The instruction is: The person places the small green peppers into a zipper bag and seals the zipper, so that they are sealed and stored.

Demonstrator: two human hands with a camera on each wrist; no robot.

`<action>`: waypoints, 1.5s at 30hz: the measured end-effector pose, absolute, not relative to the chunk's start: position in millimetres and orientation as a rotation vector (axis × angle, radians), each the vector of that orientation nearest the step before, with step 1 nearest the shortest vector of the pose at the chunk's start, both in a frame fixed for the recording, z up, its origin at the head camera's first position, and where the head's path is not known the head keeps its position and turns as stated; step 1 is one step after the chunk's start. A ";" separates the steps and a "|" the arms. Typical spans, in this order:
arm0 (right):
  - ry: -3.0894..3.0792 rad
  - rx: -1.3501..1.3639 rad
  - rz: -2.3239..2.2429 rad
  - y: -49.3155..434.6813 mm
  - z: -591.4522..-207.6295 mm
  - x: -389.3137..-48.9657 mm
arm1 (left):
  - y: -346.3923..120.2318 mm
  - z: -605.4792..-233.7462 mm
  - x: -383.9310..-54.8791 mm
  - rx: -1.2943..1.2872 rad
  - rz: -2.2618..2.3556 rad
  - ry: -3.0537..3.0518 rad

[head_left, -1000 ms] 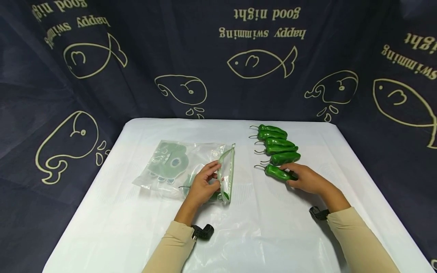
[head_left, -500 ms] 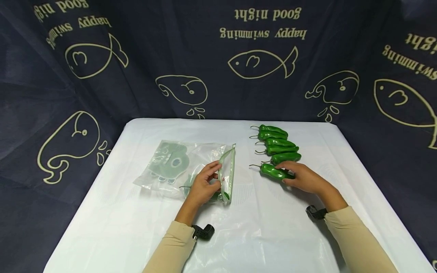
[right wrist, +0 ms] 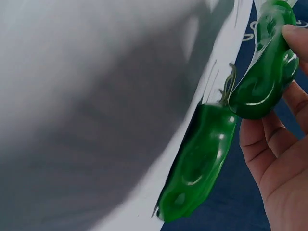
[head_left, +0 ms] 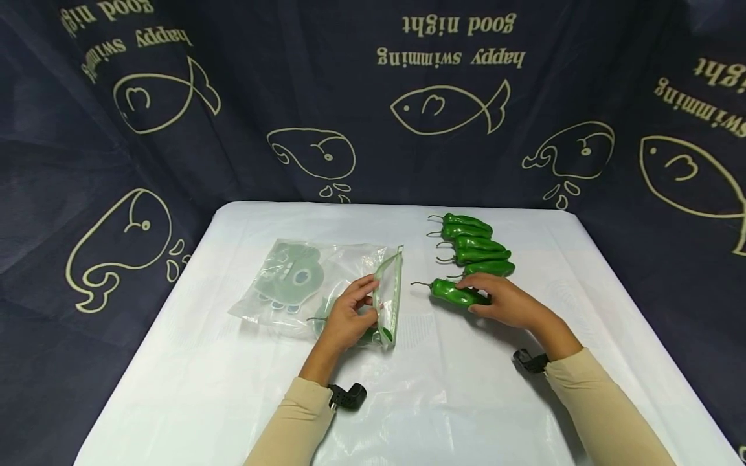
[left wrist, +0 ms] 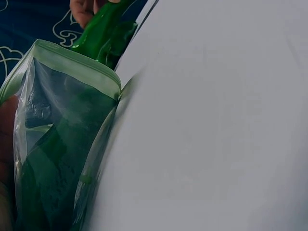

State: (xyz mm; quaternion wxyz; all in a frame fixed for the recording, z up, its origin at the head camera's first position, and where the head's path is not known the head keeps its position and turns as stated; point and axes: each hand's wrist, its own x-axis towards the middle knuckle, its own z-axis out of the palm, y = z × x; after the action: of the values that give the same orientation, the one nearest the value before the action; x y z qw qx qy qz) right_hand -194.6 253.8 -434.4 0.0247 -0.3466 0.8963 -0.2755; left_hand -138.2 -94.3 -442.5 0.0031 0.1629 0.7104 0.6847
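Note:
A clear zip bag (head_left: 355,255) with a green rim and a printed green cartoon figure lies flat, its mouth gaping to the right. My left hand (head_left: 344,320) grips the near layer of that mouth between thumb and fingers. Inside the bag, a green pepper (left wrist: 45,163) shows through the plastic. Between the thumb and fingers of my right hand (head_left: 509,301) is another green pepper (head_left: 451,293), pinched by its blunt end, its stem pointing left toward the bag. The right wrist view shows this held pepper (right wrist: 264,82) close to one lying pepper (right wrist: 199,163).
Behind the right hand, several green peppers (head_left: 478,243) lie in a column with stems to the left. A white cloth covers the table (head_left: 443,401). A dark curtain (head_left: 373,168) with fish and whale drawings hangs at the back and sides.
My right hand has drawn the pepper left, away from the column and toward the bag's mouth. The left hand and bag have stayed in place.

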 end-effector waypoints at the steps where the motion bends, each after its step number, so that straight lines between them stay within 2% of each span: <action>1: 2.767 -1.084 -0.856 252.1 -434.2 -194.4 | -94.4 -441.8 -137.9 0.512 2.143 2.230; 21: 2.690 -1.242 -0.875 218.9 -436.5 -191.7 | -93.8 -438.3 -136.7 0.518 2.122 2.238; 45: 2.583 -1.264 -0.824 175.6 -442.7 -190.7 | -94.2 -433.1 -134.3 0.531 2.076 2.310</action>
State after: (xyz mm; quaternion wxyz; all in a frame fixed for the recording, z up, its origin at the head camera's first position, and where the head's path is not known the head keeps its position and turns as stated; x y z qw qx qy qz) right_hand -190.7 175.6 -442.7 0.0747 -0.4214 0.8610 -0.2747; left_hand -134.3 -94.2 -433.1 -0.0048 0.1685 0.7331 0.6589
